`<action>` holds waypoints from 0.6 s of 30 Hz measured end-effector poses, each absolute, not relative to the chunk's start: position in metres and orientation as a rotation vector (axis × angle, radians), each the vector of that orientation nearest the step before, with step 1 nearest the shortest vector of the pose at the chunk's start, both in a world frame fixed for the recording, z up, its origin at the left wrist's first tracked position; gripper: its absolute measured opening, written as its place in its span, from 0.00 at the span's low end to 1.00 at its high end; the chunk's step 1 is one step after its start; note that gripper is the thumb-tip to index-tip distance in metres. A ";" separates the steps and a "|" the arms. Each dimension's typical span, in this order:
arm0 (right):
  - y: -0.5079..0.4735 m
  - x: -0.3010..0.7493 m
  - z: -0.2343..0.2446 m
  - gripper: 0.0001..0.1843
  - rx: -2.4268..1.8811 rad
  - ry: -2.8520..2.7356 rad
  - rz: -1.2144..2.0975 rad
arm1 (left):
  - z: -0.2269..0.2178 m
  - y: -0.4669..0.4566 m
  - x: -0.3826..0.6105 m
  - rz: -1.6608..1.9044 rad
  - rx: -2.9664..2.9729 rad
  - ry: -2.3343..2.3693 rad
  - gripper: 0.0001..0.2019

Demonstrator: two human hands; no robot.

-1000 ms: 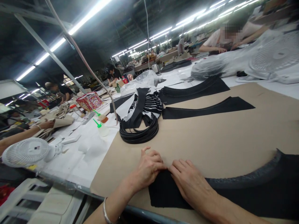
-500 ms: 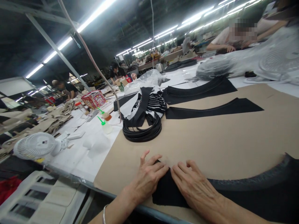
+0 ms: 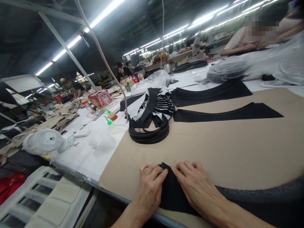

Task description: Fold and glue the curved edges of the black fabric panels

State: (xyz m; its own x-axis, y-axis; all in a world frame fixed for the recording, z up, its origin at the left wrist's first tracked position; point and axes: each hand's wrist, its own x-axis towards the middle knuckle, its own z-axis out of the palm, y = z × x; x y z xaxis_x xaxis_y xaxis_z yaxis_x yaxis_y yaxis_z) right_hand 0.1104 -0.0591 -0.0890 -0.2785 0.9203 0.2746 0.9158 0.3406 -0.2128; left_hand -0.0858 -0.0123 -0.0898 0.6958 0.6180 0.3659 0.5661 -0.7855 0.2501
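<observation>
A long black fabric piece (image 3: 174, 197) with a curved, rougher-looking upper edge lies along the front of the table. At its narrow left end, my left hand (image 3: 151, 186) has its fingers curled and closed on the top corner. Close beside it, my right hand (image 3: 198, 182) pinches the same upper edge, its fingers bent and pressed together. A small peak of fabric stands between the two sets of fingertips. My right hand and forearm cover part of the piece; the thumb tips are hard to make out.
Beyond my hands lie a coil of black cord (image 3: 148, 136) and two curved black strips (image 3: 225, 113). Green-tipped bottles (image 3: 111, 125), a red patterned box (image 3: 100, 98) and a white fan (image 3: 44, 141) stand left. A hanging cable (image 3: 104, 60) reaches the table. Co-workers sit further back.
My left hand's raised fingers have curled down onto the fabric corner. My right hand stays at the edge, its fingers slightly shifted. The camera view has turned a little left.
</observation>
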 end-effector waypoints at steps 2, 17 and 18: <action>-0.058 0.110 -0.091 0.17 -1.608 -2.267 -0.008 | -0.091 -0.011 -0.086 0.632 2.786 0.987 0.22; -0.050 0.108 -0.086 0.20 -1.627 -2.300 0.179 | -0.095 -0.013 -0.086 0.503 2.866 1.016 0.23; -0.050 0.108 -0.087 0.20 -1.617 -2.310 0.153 | -0.095 -0.014 -0.086 0.502 2.870 1.023 0.24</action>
